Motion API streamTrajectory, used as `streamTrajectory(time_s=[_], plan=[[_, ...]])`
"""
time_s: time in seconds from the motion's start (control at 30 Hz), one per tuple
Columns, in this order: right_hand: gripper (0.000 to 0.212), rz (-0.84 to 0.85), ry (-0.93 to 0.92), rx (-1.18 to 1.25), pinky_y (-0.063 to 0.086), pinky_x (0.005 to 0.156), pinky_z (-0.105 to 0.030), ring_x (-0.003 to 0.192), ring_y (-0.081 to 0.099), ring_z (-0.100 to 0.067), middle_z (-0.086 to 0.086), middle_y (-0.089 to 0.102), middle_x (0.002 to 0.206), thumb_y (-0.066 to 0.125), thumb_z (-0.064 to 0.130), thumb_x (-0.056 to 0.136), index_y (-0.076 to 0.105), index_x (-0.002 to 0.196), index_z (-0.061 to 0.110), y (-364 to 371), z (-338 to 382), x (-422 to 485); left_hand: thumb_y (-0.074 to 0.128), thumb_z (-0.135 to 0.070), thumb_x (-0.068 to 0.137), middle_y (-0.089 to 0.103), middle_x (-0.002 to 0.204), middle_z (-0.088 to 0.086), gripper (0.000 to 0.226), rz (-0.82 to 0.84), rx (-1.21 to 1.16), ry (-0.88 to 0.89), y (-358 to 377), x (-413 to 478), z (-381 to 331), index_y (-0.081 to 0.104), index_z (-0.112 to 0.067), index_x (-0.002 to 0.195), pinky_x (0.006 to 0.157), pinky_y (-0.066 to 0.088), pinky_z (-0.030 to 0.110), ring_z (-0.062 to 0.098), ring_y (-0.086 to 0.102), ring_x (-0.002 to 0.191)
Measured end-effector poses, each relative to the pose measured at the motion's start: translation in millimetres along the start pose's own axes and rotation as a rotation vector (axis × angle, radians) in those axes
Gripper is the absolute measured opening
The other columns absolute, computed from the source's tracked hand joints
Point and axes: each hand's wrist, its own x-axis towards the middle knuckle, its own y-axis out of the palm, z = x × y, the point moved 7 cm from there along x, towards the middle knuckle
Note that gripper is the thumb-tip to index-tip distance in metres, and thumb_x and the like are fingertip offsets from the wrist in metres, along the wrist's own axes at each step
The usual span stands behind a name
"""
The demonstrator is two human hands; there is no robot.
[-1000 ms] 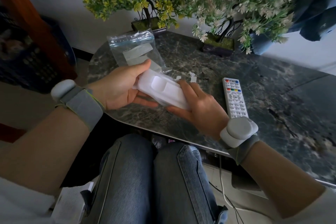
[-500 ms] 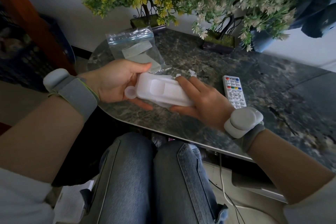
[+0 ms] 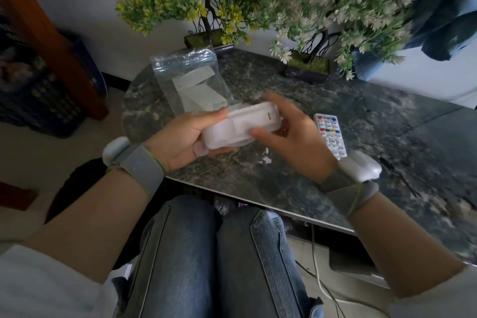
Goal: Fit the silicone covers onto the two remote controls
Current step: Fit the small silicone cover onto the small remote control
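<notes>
A dark marble table (image 3: 387, 142) carries a yellow-leaved potted tree (image 3: 204, 8) and a pale-leaved potted tree (image 3: 335, 13) at its far edge. Nearer lie a clear plastic bag (image 3: 191, 80) and a white remote (image 3: 331, 137), partly hidden behind the right hand (image 3: 294, 139). That hand is motion-blurred, fingers spread wide, thumb tip over the silicone cover (image 3: 242, 125). The left hand (image 3: 180, 141) grips the cover's left end above the table; whether a remote sits inside cannot be told.

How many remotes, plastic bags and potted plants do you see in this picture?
Remotes: 2
Plastic bags: 1
Potted plants: 2
Total: 5
</notes>
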Motion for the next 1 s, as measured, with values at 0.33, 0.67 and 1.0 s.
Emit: streamTrajectory(time_s=[0.33, 0.67, 1.0], plan=[[0.02, -0.148, 0.043, 0.16, 0.048, 0.065, -0.04, 0.065, 0.051, -0.012, -0.02, 0.067, 0.078, 0.056, 0.019, 0.093, 0.07, 0.105, 0.01, -11.5, 13.6, 6.4, 0.051, -0.034, 0.086, 0.069, 0.107, 0.008, 0.038, 0.067, -0.007, -0.003, 3.4, -3.8, 5.2, 0.061, -0.012, 0.117, 0.075, 0.059, 0.036, 0.019, 0.068, 0.092], [0.024, -0.081, 0.142, 0.33, 0.043, 0.051, -0.009, 0.053, 0.053, 0.005, 0.005, 0.062, 0.069, 0.058, 0.008, 0.091, 0.065, 0.113, 0.003, -12.2, 7.8, 6.7, 0.068, -0.025, 0.071, 0.072, 0.103, 0.013, 0.049, 0.191, 0.41, -0.017, 9.6, -6.3, -0.5, 0.059, -0.018, 0.118, 0.069, 0.058, 0.031, 0.03, 0.071, 0.091], [0.024, -0.079, 0.28, 0.609, 0.049, 0.053, -0.022, 0.061, 0.057, -0.017, -0.014, 0.065, 0.075, 0.048, 0.01, 0.096, 0.068, 0.098, -0.003, -5.0, 2.7, 7.0, 0.076, -0.04, 0.07, 0.065, 0.11, 0.03, 0.049, 0.132, 0.379, 0.024, 4.8, -1.4, 2.6, 0.067, -0.013, 0.109, 0.091, 0.04, 0.061, 0.052, 0.058, 0.105]])
